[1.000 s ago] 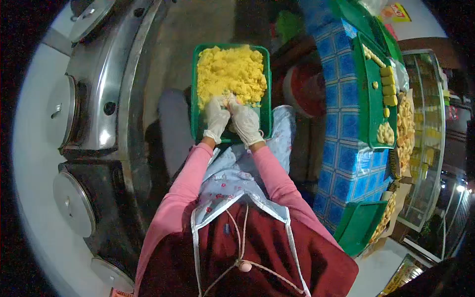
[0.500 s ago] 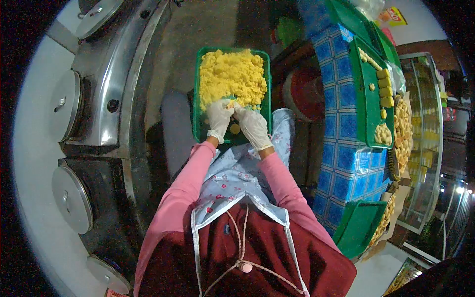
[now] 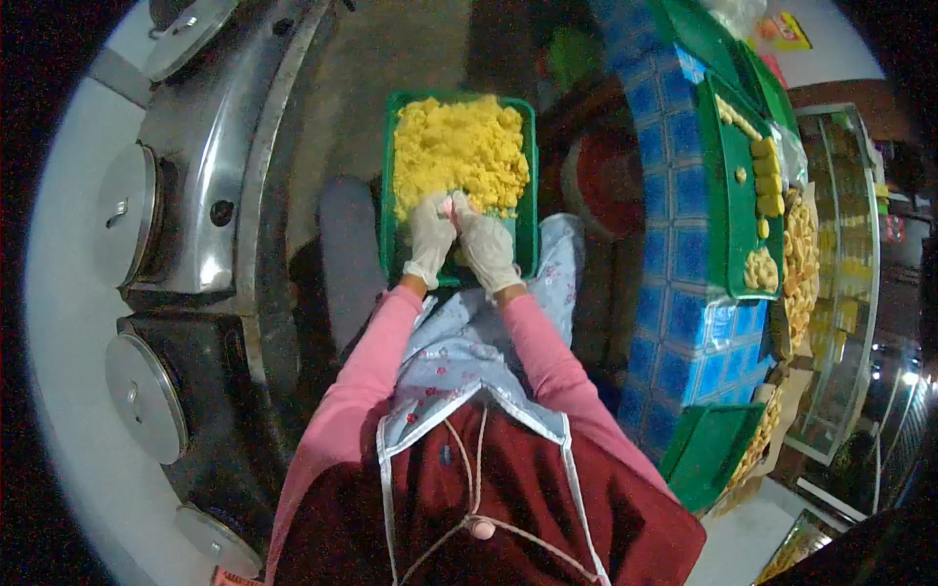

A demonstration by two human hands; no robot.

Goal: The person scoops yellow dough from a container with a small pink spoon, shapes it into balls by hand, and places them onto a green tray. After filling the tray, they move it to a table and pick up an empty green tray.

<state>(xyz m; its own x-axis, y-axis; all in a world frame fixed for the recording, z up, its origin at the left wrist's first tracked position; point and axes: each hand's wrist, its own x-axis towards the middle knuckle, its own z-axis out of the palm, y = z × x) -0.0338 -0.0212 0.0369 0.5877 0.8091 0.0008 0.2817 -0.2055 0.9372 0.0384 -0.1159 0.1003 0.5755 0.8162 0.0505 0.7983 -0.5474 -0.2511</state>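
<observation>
A green tray rests across the lap, with a mound of crumbly yellow mash filling its far part. My left hand, in a thin whitish glove, is closed at the near edge of the mash. Beside it my right hand, gloved alike, is closed too, and the fingertips of both meet. Whatever is pinched between them is too small and blurred to make out. The near part of the tray lies under and between the hands, mostly hidden.
On the right, a table with a blue checked cloth bears a green tray of yellow blocks and pale dough. Another green tray stands nearer. Steel equipment with round lids lines the left.
Both hands have drawn closer together and the right hand has turned more upright. The yellow bit seen at the left fingertips is now hidden. The tray has barely moved.
</observation>
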